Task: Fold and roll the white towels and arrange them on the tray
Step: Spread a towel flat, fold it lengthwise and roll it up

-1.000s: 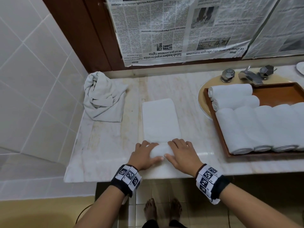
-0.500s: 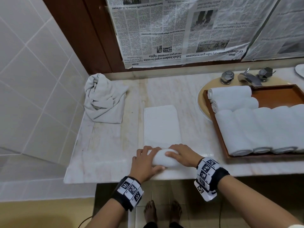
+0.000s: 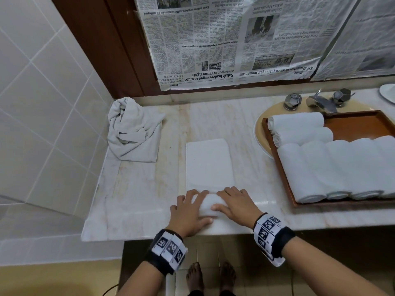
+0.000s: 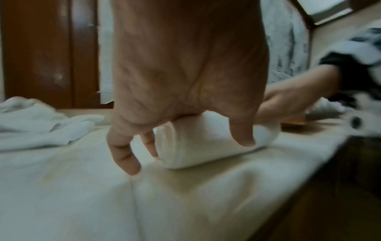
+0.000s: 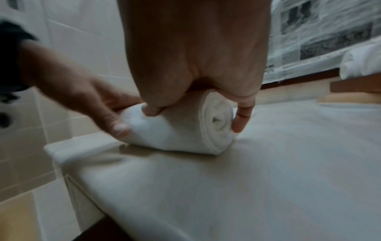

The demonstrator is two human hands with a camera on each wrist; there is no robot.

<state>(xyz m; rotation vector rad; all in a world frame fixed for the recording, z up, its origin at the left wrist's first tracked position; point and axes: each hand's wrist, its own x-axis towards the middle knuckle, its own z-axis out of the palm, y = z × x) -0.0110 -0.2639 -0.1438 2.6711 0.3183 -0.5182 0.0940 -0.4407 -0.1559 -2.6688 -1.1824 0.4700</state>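
Now the folded towel (image 3: 207, 165) lies in the lower middle of the head view, on the marble counter (image 3: 136, 189), and its near end is already wound into a short roll (image 3: 208, 205) under both hands. The long axis of the roll goes from left to right across the frame, while the flat part that is not yet rolled stretches away from the hands toward the upper part of the frame. So I judge the coming move is a push forward, away from the body, and both hands are equally near to the roll. The left hand (image 3: 188, 212) curls over the left end, with its thumb on the near side, and the right hand (image 3: 234, 202) curls over the right end in the same way; each one holds the roll, as the wrist views also show. At the right side of the frame the wooden tray (image 3: 284, 174) sits partly over the sink and already carries a row of rolled towels (image 3: 333, 167), with two more lying crosswise behind them. In the upper left, well apart from the hands, a crumpled towel (image 3: 133, 130) waits near the tiled wall. Newspaper sheets (image 3: 224, 43) cover the top of the frame, above a faucet (image 3: 319, 102).
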